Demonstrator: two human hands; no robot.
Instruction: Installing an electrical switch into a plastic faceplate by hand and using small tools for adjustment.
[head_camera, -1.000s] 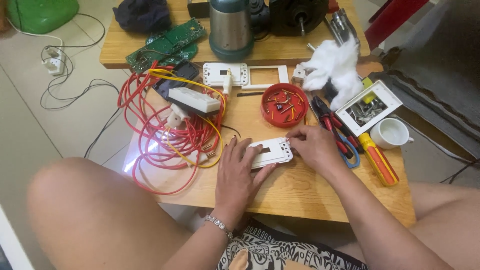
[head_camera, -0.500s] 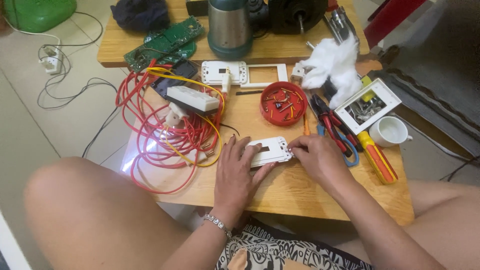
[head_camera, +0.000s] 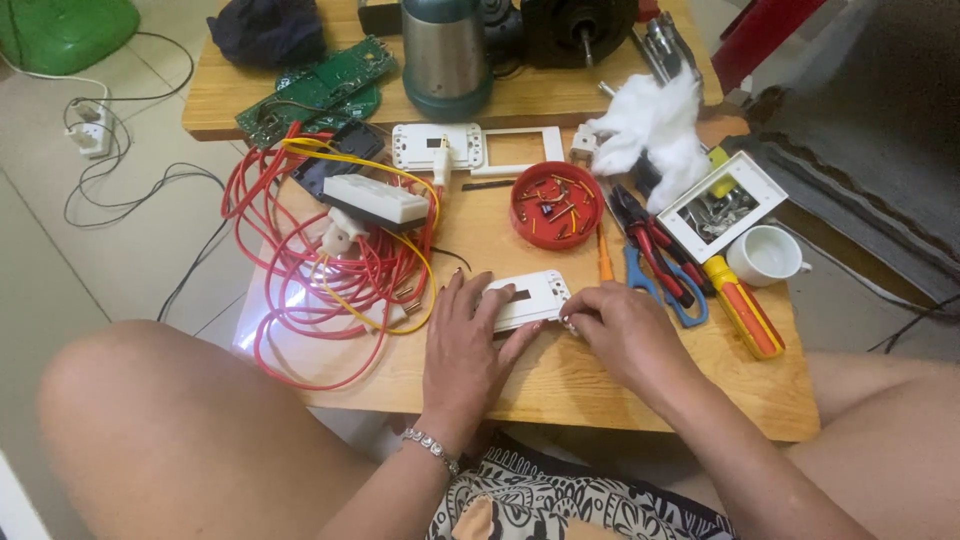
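On the low wooden table (head_camera: 600, 385), near its front edge, a white rectangular plastic switch plate (head_camera: 528, 298) lies flat, with the left hand (head_camera: 468, 345) spread and pressing down on its near end while the right hand (head_camera: 622, 328) pinches its far corner with curled fingertips. It looks light, stiff and smooth, likely to skid or crack if flexed, so the long edges seem the safest hold. Beside it sit coiled red wire (head_camera: 320, 270), a round red dish of screws (head_camera: 556, 203) and red-handled pliers (head_camera: 655, 250).

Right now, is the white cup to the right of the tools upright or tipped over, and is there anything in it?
Upright and empty: the white cup stands on the wooden table mouth up, its bare white inside showing.
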